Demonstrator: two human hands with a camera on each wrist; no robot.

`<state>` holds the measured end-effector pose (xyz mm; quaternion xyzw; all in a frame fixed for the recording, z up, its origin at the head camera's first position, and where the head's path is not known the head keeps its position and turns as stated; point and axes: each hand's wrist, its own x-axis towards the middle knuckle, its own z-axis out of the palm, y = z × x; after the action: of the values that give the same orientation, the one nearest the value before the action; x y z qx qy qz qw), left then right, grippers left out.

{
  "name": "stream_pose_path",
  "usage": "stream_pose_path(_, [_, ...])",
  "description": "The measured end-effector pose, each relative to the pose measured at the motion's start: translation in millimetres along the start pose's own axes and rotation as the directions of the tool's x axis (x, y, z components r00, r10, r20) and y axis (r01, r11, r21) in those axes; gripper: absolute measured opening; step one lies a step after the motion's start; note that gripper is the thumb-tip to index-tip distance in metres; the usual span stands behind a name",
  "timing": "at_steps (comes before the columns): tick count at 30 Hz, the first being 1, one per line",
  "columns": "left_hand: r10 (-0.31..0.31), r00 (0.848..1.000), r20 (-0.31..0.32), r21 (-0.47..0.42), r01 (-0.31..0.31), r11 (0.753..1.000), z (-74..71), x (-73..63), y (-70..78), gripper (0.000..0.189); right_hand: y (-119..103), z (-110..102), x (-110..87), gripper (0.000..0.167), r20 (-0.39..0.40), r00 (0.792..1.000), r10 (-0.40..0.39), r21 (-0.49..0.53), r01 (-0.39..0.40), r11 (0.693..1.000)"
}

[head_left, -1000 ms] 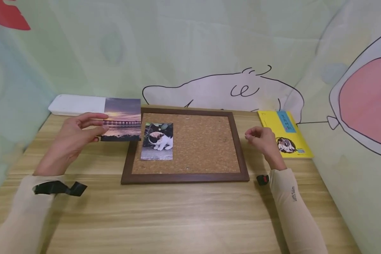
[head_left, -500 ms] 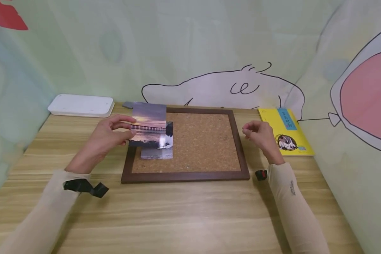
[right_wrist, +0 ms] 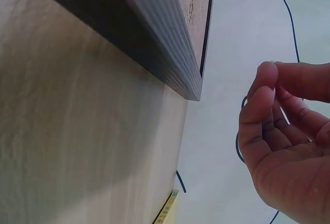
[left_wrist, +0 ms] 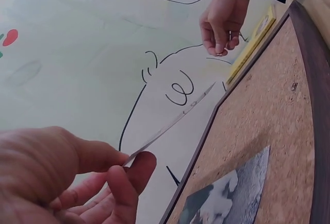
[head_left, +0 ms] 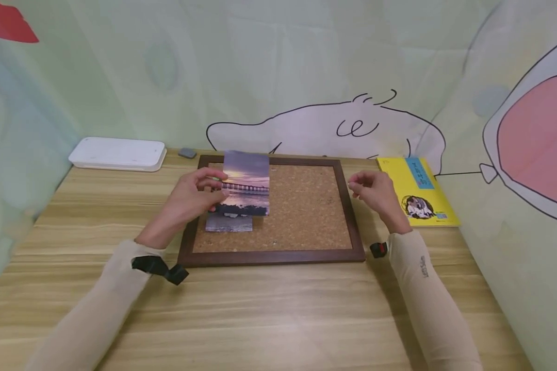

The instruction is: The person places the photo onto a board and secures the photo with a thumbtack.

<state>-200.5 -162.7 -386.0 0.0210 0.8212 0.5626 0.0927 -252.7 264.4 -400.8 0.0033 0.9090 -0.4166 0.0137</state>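
My left hand (head_left: pixel 192 198) pinches the left edge of a sunset photo (head_left: pixel 246 180) showing a pier over water. The photo is held above the corkboard (head_left: pixel 306 206), seen nearly edge-on in the left wrist view. It hides most of a cat photo (head_left: pixel 229 223) that lies on the board's left part; the cat photo (left_wrist: pixel 229 193) also shows in the left wrist view. Beyond the board's right frame, my right hand (head_left: pixel 376 196) is raised with thumb and index finger pinched together. A tiny pale thing (right_wrist: pixel 273 62) shows at those fingertips, too small to identify.
A white flat case (head_left: pixel 118 153) lies at the back left of the wooden table (head_left: pixel 278 319), with a small grey block (head_left: pixel 187 153) beside it. A yellow book (head_left: pixel 420 193) lies to the right of the board. A printed curtain (head_left: pixel 278 77) hangs behind.
My left hand has carried the sunset photo rightward, from beside the white case to over the board, covering most of the cat photo. My right hand has shifted slightly left toward the board.
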Motion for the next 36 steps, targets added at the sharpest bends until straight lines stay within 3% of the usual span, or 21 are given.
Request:
stream_pose_path(9, [0.026, 1.000, 0.002, -0.032, -0.026, 0.999, 29.0, 11.9, 2.7, 0.042, -1, -3, 4.5, 0.018, 0.003, 0.999, -0.053, 0.070, 0.053, 0.996])
stream_pose_path(17, [0.033, 0.999, 0.022, 0.017, -0.034, 0.999, 62.1, 22.8, 8.5, 0.041, 0, -2, 7.8, 0.018, -0.003, 1.000, -0.001, 0.065, 0.002, 0.998])
stream_pose_path(27, [0.035, 0.998, 0.058, -0.057, -0.031, 0.998, 94.3, 31.1, 14.4, 0.036, -1, 1, 7.7, 0.018, 0.013, 1.000, 0.026, 0.071, -0.027, 0.997])
stream_pose_path(36, [0.029, 0.997, 0.076, -0.047, -0.026, 0.999, 119.1, 43.2, 13.2, 0.035, 1, 5, 11.0, 0.016, 0.009, 1.000, -0.028, 0.092, 0.027, 0.995])
